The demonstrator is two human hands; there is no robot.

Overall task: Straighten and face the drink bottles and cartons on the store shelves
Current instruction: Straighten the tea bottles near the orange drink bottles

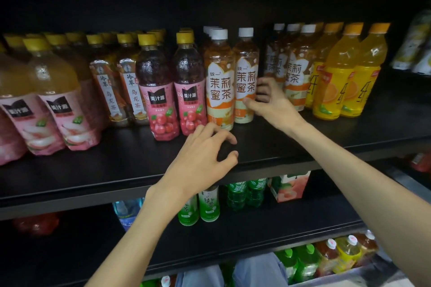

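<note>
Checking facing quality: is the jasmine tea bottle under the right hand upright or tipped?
Upright. The jasmine tea bottle stands cap up, label forward, gripped low by the right hand.

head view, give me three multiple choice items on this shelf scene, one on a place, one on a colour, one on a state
1. Where does the peach carton stand?
A. on the top shelf beside the orange drinks
B. on the shelf below, right of the green bottles
C. lying on the floor

2. What colour is the cap of the tea bottle at the right hand?
A. white
B. yellow
C. green

3. What is the left hand doing?
A. lifting a red bottle
B. gripping a carton
C. holding nothing, fingers loosely curled over the shelf

Answers:
1 B, the carton sits under the top shelf next to the green bottles.
2 A, its cap is white, unlike the yellow caps to the left.
3 C, no bottle is in its fingers.
</note>
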